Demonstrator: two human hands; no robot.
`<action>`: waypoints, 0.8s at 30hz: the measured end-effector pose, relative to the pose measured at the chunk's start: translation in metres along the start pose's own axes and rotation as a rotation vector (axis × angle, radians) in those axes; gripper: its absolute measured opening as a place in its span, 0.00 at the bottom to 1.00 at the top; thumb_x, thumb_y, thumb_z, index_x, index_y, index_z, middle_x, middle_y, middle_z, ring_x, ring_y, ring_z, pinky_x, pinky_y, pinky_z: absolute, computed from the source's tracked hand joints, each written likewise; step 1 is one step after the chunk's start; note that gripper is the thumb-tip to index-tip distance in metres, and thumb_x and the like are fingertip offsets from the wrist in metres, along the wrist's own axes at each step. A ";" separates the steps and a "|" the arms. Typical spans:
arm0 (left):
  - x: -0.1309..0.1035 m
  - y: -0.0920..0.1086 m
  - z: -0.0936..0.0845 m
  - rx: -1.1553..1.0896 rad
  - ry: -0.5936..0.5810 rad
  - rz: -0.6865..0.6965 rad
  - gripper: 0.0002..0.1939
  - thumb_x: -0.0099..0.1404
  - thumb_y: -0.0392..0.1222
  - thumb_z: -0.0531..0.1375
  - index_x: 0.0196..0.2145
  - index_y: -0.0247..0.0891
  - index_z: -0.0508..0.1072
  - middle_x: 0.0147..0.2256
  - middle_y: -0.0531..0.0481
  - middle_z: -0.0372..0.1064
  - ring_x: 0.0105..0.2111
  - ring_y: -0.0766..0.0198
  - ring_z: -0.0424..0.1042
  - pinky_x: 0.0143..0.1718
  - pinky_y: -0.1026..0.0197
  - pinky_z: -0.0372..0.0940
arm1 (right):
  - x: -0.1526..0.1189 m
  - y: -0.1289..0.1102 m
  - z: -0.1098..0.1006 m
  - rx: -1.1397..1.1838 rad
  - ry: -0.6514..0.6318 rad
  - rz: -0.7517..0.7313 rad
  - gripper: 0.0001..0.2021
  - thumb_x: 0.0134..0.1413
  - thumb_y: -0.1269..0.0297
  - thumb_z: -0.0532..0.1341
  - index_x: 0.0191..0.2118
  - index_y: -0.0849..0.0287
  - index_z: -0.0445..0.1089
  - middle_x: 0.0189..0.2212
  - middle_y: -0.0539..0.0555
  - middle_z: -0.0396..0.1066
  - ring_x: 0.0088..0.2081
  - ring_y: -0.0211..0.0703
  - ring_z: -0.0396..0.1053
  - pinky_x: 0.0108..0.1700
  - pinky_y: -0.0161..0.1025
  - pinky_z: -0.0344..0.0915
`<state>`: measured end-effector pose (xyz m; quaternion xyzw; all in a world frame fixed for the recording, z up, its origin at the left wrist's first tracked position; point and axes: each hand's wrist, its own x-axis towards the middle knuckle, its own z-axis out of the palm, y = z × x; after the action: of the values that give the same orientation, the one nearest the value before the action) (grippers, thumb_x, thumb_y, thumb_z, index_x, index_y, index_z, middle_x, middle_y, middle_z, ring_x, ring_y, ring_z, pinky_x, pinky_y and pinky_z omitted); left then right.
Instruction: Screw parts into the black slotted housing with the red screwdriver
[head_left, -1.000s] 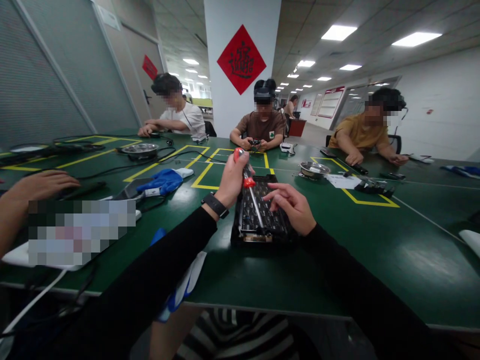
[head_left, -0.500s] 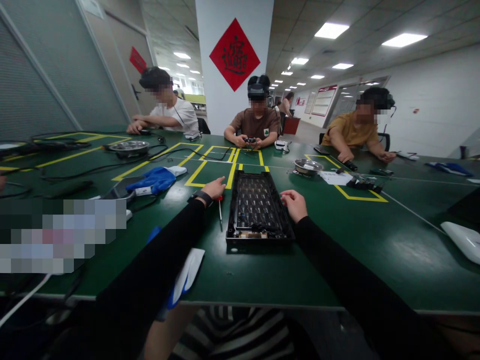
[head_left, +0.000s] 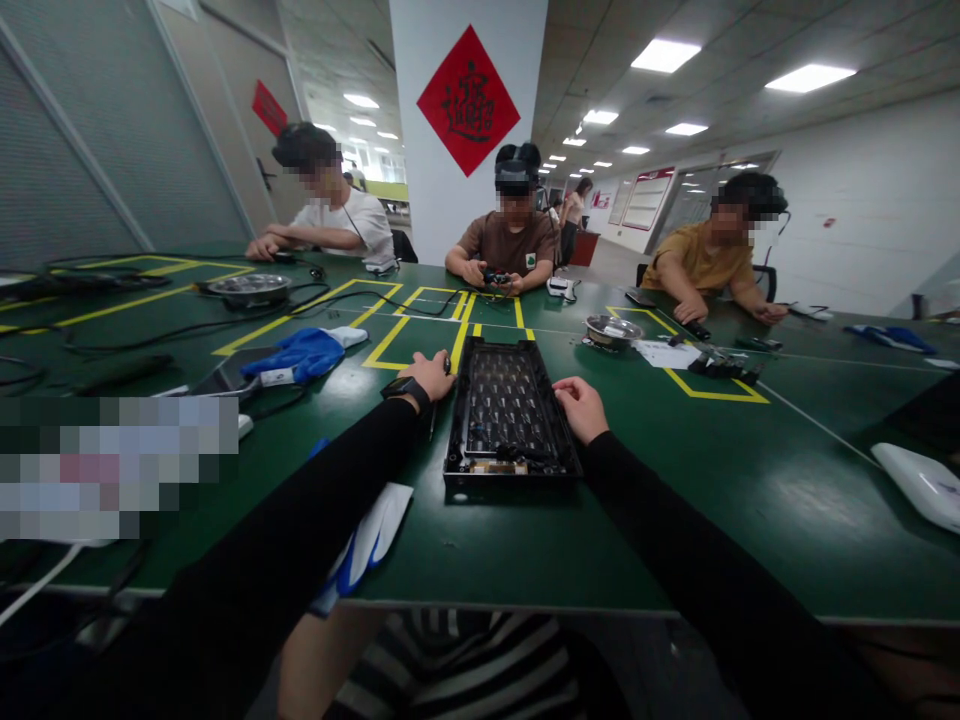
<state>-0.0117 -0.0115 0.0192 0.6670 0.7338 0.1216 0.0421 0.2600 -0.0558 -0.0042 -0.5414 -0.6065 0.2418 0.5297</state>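
Note:
A long black open-topped case (head_left: 510,400), with rows of small metallic pieces and wires inside, lies lengthwise before me on the green table. Along its left side is my left hand (head_left: 429,380), its fingers curled around a small dark object at the fingertips that I cannot make out. Part of a thin screwdriver shaft (head_left: 432,425) shows below this hand; the rest is hidden. On the other side, my right hand (head_left: 583,408) is closed, with thumb and fingertips pinching at the case's right edge.
Blue-and-white work gloves (head_left: 304,355) lie at left, another glove (head_left: 375,535) by the front edge. Metal bowls (head_left: 613,330), cables (head_left: 352,297), a paper sheet (head_left: 667,353) and a white device (head_left: 919,485) are on the table (head_left: 675,540). Three people sit opposite.
My left hand has curled its fingers and now covers most of the screwdriver, whose red part showed before. My right hand stays at the case's edge. The view has shifted slightly.

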 end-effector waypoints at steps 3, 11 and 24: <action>-0.011 -0.001 0.002 -0.044 0.051 -0.012 0.31 0.59 0.57 0.46 0.59 0.46 0.51 0.49 0.34 0.55 0.42 0.43 0.67 0.40 0.47 0.61 | -0.001 -0.015 -0.007 -0.005 0.018 -0.033 0.09 0.43 0.66 0.58 0.32 0.63 0.68 0.25 0.52 0.67 0.27 0.38 0.62 0.32 0.36 0.60; -0.013 -0.005 0.010 -0.104 0.137 -0.015 0.28 0.62 0.53 0.44 0.58 0.47 0.51 0.47 0.38 0.59 0.41 0.49 0.68 0.40 0.51 0.62 | -0.037 -0.120 -0.004 -0.337 -0.696 -0.745 0.08 0.53 0.66 0.57 0.35 0.56 0.73 0.33 0.53 0.69 0.37 0.41 0.62 0.41 0.40 0.55; -0.009 -0.011 0.012 -0.100 0.136 -0.009 0.27 0.61 0.54 0.45 0.57 0.49 0.52 0.45 0.40 0.60 0.41 0.50 0.69 0.38 0.53 0.63 | -0.024 -0.122 0.052 -0.643 -1.136 -0.780 0.08 0.50 0.61 0.61 0.33 0.57 0.74 0.31 0.53 0.65 0.36 0.39 0.61 0.37 0.35 0.54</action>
<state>-0.0188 -0.0197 0.0039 0.6511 0.7309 0.2031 0.0259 0.1609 -0.0993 0.0762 -0.2077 -0.9741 0.0898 -0.0007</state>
